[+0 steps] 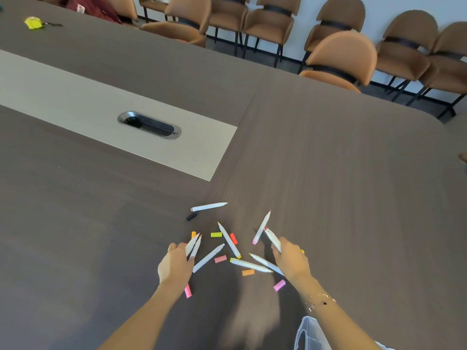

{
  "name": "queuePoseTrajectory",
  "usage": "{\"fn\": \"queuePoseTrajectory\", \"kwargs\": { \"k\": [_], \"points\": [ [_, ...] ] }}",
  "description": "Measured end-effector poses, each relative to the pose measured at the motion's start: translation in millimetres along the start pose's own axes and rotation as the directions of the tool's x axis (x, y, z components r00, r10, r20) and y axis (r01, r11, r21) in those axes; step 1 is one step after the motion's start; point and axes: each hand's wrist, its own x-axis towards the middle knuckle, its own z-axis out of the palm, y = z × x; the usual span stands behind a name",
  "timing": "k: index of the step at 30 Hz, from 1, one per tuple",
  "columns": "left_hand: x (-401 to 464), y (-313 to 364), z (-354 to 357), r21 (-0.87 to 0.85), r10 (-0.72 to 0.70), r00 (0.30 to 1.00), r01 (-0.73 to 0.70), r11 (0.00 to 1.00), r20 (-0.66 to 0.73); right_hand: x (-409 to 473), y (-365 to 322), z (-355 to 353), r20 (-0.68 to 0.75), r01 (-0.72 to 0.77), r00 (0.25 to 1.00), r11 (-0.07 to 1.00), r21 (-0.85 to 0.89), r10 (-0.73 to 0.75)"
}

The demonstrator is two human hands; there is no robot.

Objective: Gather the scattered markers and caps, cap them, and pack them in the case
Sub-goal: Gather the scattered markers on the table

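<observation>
No brand, label or writing can be read on anything here. On the dark wood-grain table (328,160), near its near edge, the left hand (175,265) has its grip closed around two white markers (194,246), uncapped, their tips pointing away toward the far edge. The right hand (293,260) grips one white marker with a red tip (272,238), which sticks out past the fingers toward the far edge. Between the two hands lie more uncapped white markers, crossing or nearly touching each other: a yellow-tipped marker (229,239), a marker lying slantwise just beside the left hand (208,258), and two more (251,266) running under the right hand. A pink-ended marker (261,228) leans against the one the right hand holds, and a lone marker (209,206) lies apart, farther up the table, with a black cap (191,217) just beside it. Loose caps are scattered among them (yellow (216,234), red (233,238), orange (248,272), and pink ones (279,285)). A clear plastic case (309,334) sits at the near edge under the right forearm. Brown chairs (341,59) stand along the far side.
</observation>
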Motion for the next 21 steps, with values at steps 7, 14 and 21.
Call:
{"fn": "queuePoseTrajectory", "kwargs": {
  "k": [7,14,21],
  "points": [
    [11.7,13.9,-2.0,0.1,0.062,0.992,-0.073,0.992,0.106,-8.4,5.0,11.1,0.119,-0.007,0.993,1.0,0.03,0.003],
    [23.5,17.1,-3.3,0.176,0.302,0.939,-0.33,0.927,0.166,-10.7,0.7,19.1,0.174,0.024,0.985,0.99,-0.136,0.0],
    [21.9,24.4,8.7,0.213,0.303,0.9,-0.377,0.901,0.315,-11.5,-0.2,19.0,0.139,0.027,0.99,0.989,-0.148,-0.006]
  ]
}}
